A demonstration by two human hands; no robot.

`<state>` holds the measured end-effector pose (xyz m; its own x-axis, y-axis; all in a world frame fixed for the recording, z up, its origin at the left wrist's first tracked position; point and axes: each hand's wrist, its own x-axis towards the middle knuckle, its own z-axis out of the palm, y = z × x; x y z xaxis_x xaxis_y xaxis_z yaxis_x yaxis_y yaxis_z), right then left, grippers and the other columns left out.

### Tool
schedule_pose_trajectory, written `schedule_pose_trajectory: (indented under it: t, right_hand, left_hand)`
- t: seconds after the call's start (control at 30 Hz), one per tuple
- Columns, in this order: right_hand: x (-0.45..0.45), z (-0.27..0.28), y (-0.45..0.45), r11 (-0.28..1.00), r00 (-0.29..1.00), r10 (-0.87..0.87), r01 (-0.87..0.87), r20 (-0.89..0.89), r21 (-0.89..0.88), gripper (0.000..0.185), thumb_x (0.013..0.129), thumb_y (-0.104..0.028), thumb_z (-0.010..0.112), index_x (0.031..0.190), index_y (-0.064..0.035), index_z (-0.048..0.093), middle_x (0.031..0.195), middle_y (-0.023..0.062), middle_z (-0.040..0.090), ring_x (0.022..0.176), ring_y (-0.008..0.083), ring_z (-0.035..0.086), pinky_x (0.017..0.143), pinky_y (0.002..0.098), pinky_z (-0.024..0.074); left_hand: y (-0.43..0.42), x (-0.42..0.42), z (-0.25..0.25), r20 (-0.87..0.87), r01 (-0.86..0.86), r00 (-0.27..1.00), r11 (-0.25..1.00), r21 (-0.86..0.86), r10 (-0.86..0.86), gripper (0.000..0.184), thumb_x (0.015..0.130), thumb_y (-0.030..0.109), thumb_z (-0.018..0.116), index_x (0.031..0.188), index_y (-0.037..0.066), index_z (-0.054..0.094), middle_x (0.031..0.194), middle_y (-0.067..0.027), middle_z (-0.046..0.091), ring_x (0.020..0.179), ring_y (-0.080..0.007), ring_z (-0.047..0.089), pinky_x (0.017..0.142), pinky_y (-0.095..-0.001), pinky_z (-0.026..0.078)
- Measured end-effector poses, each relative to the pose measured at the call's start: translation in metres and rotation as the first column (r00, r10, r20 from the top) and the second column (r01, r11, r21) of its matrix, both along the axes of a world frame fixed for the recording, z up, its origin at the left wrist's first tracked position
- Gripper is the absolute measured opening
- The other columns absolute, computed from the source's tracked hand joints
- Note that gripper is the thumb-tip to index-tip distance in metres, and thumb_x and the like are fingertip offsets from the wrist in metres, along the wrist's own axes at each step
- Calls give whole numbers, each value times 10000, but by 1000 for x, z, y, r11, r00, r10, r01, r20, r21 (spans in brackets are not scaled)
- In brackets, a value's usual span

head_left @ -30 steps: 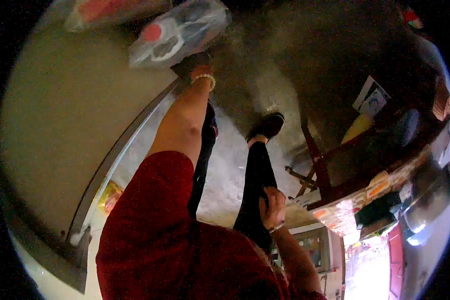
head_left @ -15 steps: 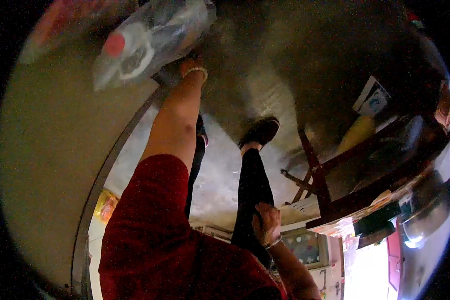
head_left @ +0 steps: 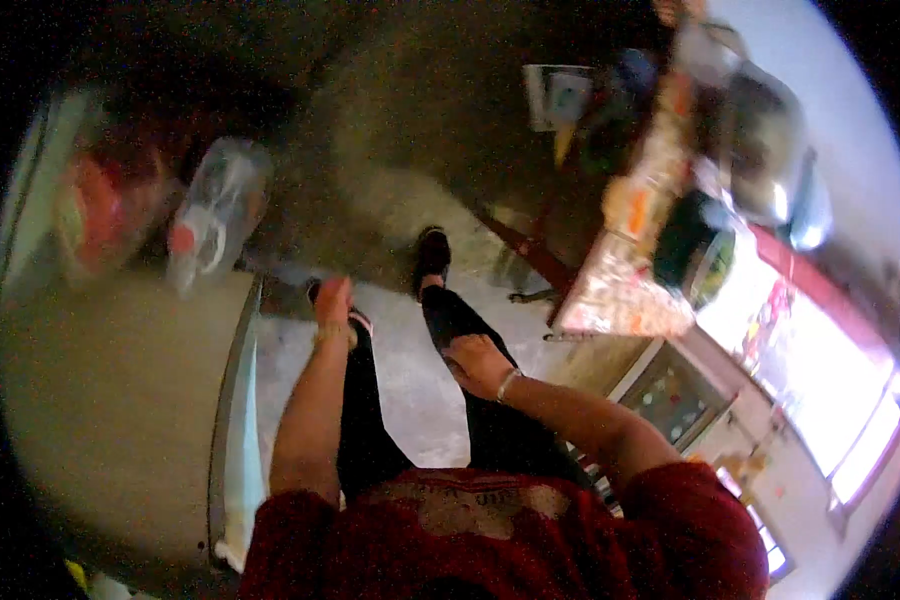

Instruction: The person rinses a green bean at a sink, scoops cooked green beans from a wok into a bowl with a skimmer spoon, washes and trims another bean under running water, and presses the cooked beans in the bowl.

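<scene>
left hand (head_left: 336, 298): reaching down past the left leg, a beaded bracelet on its wrist, and honestly it's so blurry I can't tell if the fingers are clenched or loose
right hand (head_left: 478, 364): not grabbing anything, just draped over the right leg (head_left: 455, 325) around the knee, with a bracelet at the wrist
clear plastic bottle (head_left: 220, 205): red cap (head_left: 181, 239) and a pale handle, up and to the left of the left hand, apart from it, tilted in this view, near the far end of the tan surface (head_left: 120, 390); can't tell what it rests on
red bundle (head_left: 115, 210): just left of the bottle, too smeary to say more
right shoe (head_left: 432, 262): dark, on the grey floor (head_left: 425, 400)
worktop (head_left: 595, 300): over on the right, patterned cover, dark green container (head_left: 675, 248) near its edge, plus a shiny rounded metal thing (head_left: 765, 150) beyond that
papers (head_left: 560, 95): whitish, in the shadowy bit left of the worktop's far part
clothes: dark red top (head_left: 490, 545) and black trousers (head_left: 365, 425)
</scene>
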<state>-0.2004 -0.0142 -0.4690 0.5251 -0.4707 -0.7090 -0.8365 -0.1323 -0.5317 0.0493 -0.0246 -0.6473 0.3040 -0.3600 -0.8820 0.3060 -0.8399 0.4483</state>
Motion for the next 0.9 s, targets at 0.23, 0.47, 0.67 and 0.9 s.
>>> schedule_pose_trajectory:
  t: [0.23,0.47,0.67,0.9]
  right_hand:
    - [-36,107,-19,995,995,-89,87,-39,-52,297,806,-230,504,1026,-36,549,1017,180,550,959,347,534,838,445,420]
    - [-164,224,112,678,686,-720,662,-107,-319,309,790,-207,547,1059,-56,535,1026,182,565,954,349,540,828,409,438]
    - [-222,323,341,-112,-178,-978,889,-111,-445,265,782,-156,576,1014,-29,548,858,160,634,765,274,618,669,330,491]
    - [-243,372,492,-529,-562,-812,596,157,-605,251,764,-154,606,968,-11,569,894,161,620,827,257,607,744,322,478]
  left_hand:
    - [23,-14,219,-121,95,987,989,-111,-109,149,795,180,622,821,50,553,679,3,517,600,-96,475,559,-236,397]
    - [12,11,293,-20,604,756,710,-363,-654,106,792,144,634,828,83,556,749,14,534,630,-80,491,558,-257,438]
    - [-32,-27,337,-44,807,525,513,-293,-850,171,777,168,639,864,47,555,765,-6,530,643,-83,485,577,-220,435]
    - [-24,-161,360,-64,902,341,346,-259,-938,99,778,127,599,830,74,533,779,-32,552,675,-128,518,569,-258,460]
